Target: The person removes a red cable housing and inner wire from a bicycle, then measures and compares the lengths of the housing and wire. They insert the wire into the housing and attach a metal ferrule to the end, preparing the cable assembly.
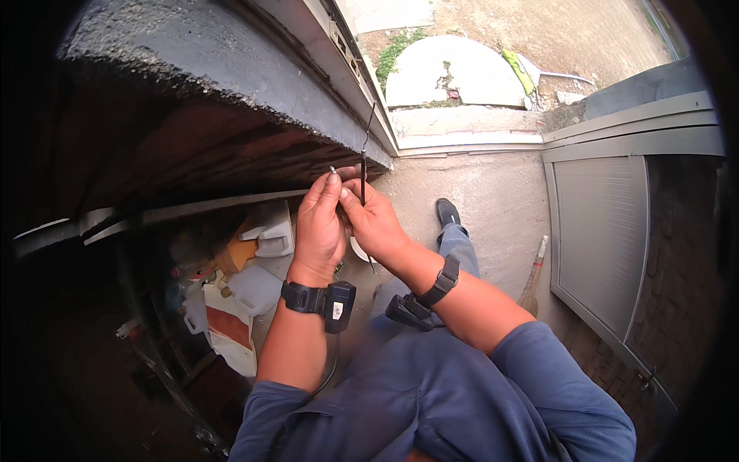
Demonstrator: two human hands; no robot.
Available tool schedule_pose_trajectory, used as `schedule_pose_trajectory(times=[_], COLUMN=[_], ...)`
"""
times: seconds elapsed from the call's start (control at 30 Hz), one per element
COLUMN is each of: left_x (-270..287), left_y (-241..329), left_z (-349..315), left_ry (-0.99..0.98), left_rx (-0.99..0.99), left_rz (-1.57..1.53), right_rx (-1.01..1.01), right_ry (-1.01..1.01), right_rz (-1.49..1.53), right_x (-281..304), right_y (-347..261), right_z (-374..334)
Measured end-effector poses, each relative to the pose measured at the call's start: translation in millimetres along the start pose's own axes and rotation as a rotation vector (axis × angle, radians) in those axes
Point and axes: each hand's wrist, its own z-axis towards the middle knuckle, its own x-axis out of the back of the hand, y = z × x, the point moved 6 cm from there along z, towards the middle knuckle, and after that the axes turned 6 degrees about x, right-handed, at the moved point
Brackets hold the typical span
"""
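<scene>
My two hands meet in front of me, close to the edge of a rough grey slab. My left hand (317,227) is closed in a pinch, and a small silvery metal piece (332,170) sticks up from its fingertips. My right hand (375,221) is closed beside it, its thumb near the left fingers. A thin black rod (363,179) stands up out of the right hand, with a thin bent wire at its top. The kind of tool cannot be made out. The palms and most curled fingers are hidden.
The grey slab (231,65) juts out at upper left, above white plastic jugs (260,289) and other clutter. Ahead lies a door sill (469,142). A light panelled door (596,231) stands at right, near a broom (536,269).
</scene>
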Motion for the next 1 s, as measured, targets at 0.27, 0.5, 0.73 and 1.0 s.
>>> schedule_pose_trajectory(times=[0.27,0.5,0.73,1.0], left_x=[-85,-166,-260,-322], left_y=[34,45,54,64], left_z=[-57,-57,-26,26], left_ry=[-0.249,-0.352,-0.401,-0.335], left_rx=[-0.171,-0.217,-0.35,-0.253], left_rz=[0.185,0.245,0.271,0.107], right_rx=[0.204,0.273,0.259,0.12], right_ry=[-0.087,-0.112,-0.161,-0.037], right_rz=[-0.077,-0.087,-0.191,-0.463], right_x=[36,89,177,288], right_y=[-111,-181,-231,-263], right_z=[-53,-59,-39,-29])
